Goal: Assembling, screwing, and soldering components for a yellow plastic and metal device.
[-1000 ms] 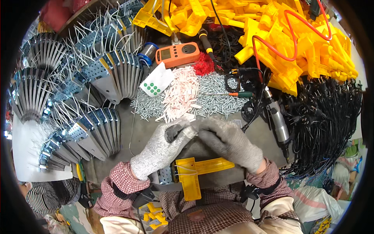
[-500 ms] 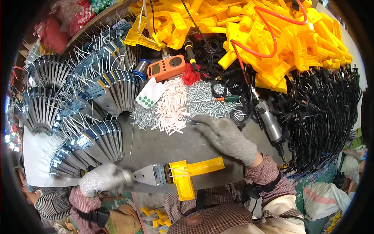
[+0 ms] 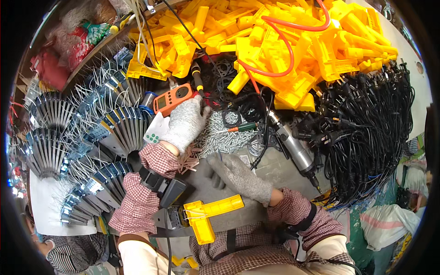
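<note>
My left hand point(image 3: 185, 124), in a pale knitted glove, reaches over the pale pink strips point(image 3: 189, 162) to a small red pile point(image 3: 206, 101). Its fingertips point down there, so their grip is hidden. Beside it are an orange meter point(image 3: 172, 99) and a black-and-yellow screwdriver point(image 3: 197, 79). My right hand point(image 3: 240, 178), in a grey glove, hovers with fingers stretched out just below the heap of silver screws point(image 3: 229, 141). Nearer me lies a yellow plastic housing point(image 3: 200, 222) with a metal wedge-shaped plate point(image 3: 173, 217) fitted in it, partly covered by my left arm.
A large heap of yellow housings point(image 3: 316, 55) fills the back. Bundled black cords point(image 3: 366, 123) lie right, beside a silver power driver point(image 3: 295, 149). Fanned metal plates with white wires point(image 3: 121, 133) stand left. A green-handled screwdriver point(image 3: 245, 127) rests on the screws.
My left hand has left the metal plate and moved up and right to the red pile. My right hand has shifted slightly left and down in view. The whole view has turned a little.
</note>
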`<state>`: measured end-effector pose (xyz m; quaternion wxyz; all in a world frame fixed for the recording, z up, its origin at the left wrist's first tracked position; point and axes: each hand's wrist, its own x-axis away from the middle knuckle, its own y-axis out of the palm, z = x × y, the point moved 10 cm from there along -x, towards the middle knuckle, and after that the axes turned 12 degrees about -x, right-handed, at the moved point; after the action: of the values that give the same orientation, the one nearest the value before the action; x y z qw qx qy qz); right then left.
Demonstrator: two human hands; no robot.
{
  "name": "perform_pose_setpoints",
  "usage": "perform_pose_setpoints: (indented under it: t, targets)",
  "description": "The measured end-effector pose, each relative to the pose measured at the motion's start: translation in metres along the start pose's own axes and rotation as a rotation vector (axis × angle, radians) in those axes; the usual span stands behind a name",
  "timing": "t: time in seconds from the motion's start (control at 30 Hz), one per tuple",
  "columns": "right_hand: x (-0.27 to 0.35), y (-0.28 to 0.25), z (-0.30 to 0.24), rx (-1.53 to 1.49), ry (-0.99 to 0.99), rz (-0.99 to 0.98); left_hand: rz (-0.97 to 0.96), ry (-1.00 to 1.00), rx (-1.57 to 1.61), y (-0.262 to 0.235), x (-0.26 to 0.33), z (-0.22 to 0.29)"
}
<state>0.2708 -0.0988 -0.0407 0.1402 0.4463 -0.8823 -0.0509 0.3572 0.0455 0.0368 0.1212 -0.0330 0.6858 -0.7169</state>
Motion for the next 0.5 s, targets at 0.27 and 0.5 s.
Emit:
perform_pose_setpoints:
  t: [0.27, 0.5]
  targets:
    - [-0.004, -0.025, -0.024, -0.212, -0.155, 0.195, -0.190, 0.034, 0.293, -0.004, 0.015, -0.051]
    - [0.008, -0.006, -0.080, 0.618, -0.556, 0.295, -0.079, 0.496, 0.144, -0.048, 0.102, 0.013]
